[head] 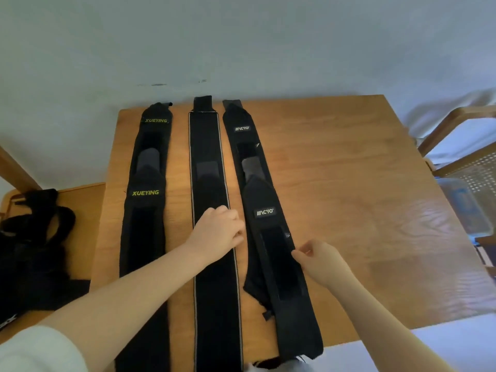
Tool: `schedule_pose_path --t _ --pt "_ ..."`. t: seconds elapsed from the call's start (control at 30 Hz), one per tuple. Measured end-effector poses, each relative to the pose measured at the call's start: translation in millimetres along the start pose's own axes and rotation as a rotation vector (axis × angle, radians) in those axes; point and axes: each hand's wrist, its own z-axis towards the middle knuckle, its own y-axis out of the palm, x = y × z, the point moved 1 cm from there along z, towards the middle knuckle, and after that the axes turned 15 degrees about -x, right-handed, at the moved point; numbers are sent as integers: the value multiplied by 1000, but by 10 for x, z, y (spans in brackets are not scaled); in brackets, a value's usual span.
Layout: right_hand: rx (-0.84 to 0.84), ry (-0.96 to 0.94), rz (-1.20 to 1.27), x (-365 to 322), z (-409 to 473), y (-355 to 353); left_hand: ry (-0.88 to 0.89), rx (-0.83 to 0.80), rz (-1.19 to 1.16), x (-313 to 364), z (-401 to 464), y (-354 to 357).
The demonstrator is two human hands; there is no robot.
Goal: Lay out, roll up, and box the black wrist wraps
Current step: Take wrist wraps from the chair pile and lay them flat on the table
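Wrist wraps, black, lie in three long parallel columns on the surface (335,162), a wooden tabletop with visible grain and a glossy patch toward the right. Left column (146,224): two woven fabric wraps end to end, each bearing yellow-green "XUEYING" lettering and a darker fuzzy fastening panel. Middle column (208,146): a flat, smooth-woven band edged on both sides with a thin pale stripe, a grey tab partway along, and a square black end piece at the far edge. Right column (255,183): two wraps overlapping at a slant, each with a small white-lettered label and a matte rectangular fastening strip; the near one is creased along its left margin, with a small loop protruding.

Left hand (217,230) rests on the middle band, fingers curled under at the knuckles near the band's right edge; whether they pinch the fabric cannot be told. Right hand (319,260) pinches the right edge of the near wrap in the right column between thumb and fingertips.

A heap of further black straps (32,242) sits on a lower wooden ledge to the left. A wooden chair with a perforated cane panel (472,167) stands at right, beside a translucent plastic box (465,202). A pale wall rises behind.
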Motion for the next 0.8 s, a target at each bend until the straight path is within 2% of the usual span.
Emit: schedule_pose_path --t 0.07,0.13,0.27,0.4,0.5,0.57,0.63,0.7,0.77,0.8 --pt "32 18 29 69 -70 176 89 -110 -28 84 -124 128" --pt "82 25 67 74 -100 302 118 -151 -6 141 -194 237" --pt "71 -20 407 22 -94 413 78 -99 85 252 -259 402" --pt "27 -87 546 -35 -202 465 29 -67 117 304 -295 442" --pt "3 -65 627 -85 -226 536 24 -53 104 302 -305 443" --pt "44 -39 540 -65 -165 573 28 -76 83 291 -305 426" --pt "58 -2 312 -69 -150 596 38 -76 31 284 -319 391" --pt "119 6 66 -98 -183 590 -4 18 -18 273 -355 357" --pt "260 -120 -217 -148 -209 575 -57 124 -27 261 -378 322" --pt "305 -240 -373 -185 -203 562 -58 121 -34 254 -368 323"
